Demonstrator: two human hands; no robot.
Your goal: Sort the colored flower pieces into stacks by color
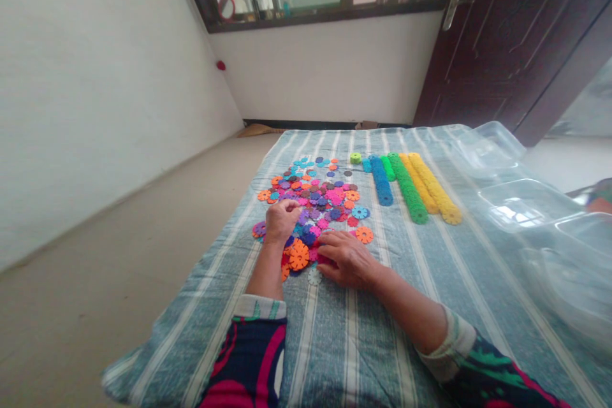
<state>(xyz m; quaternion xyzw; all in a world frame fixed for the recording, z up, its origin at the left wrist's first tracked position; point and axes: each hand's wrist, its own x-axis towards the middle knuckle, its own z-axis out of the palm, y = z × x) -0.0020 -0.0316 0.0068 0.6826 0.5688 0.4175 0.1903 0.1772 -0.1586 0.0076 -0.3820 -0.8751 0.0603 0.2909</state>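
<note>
A heap of flat, notched flower-shaped plastic discs (335,195) in orange, pink, purple, blue and other colours lies on the striped cloth. Over the left part of the heap, my left hand (281,222) is closed in a pinch; whatever is between its fingertips is too small to make out. My right hand (351,261) rests at the near right edge of the heap, its fingers bent and apart from the thumb, touching pink discs. Just in front of my left hand lies a large orange disc (299,255). A pale disc (314,276) sits beside my right fingertips.
Right of the heap lie stacked rows of discs: a blue row (381,183), a long green row (408,190) and a yellow row (436,190). A short lime stack (356,158) stands behind. Clear plastic boxes (528,204) line the right side of the striped cloth (191,325).
</note>
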